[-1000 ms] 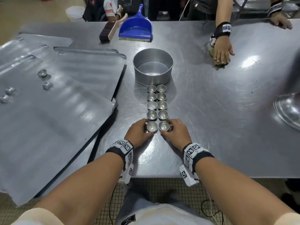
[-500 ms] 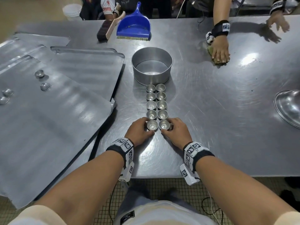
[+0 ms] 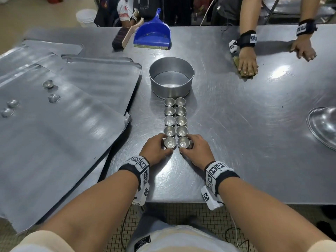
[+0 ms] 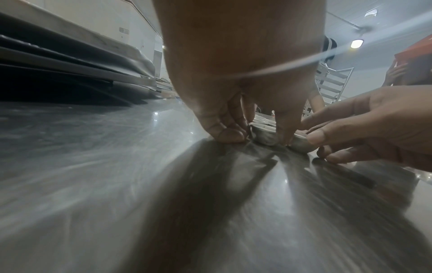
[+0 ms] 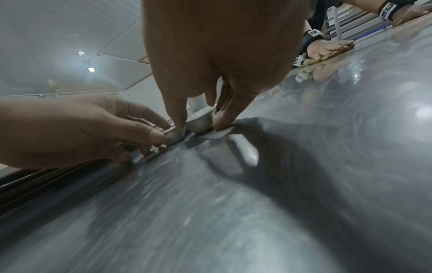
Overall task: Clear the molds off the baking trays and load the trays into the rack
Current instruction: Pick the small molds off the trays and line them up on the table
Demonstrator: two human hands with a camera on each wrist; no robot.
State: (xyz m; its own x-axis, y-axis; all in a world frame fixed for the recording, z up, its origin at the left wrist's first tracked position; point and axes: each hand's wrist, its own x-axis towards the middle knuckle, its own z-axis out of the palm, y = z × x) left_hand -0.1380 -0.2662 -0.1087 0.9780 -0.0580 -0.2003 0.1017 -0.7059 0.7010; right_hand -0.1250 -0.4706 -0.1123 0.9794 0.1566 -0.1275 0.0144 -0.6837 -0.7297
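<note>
Small metal molds stand in two columns on the steel table, running from my hands to a round cake pan. My left hand pinches the nearest left mold; in the left wrist view its fingers close around that mold. My right hand pinches the nearest right mold, seen in the right wrist view as the mold between my fingers. Overlapping baking trays lie at the left, and several molds still sit on them.
A blue dustpan and a brush lie at the far edge. Another person's hand presses a cloth on the table, with their other hand further right. A metal lid sits at the right edge. A rack stands beyond.
My hands stay on the nearest pair of molds. The other person's far hand has come down onto the table.
</note>
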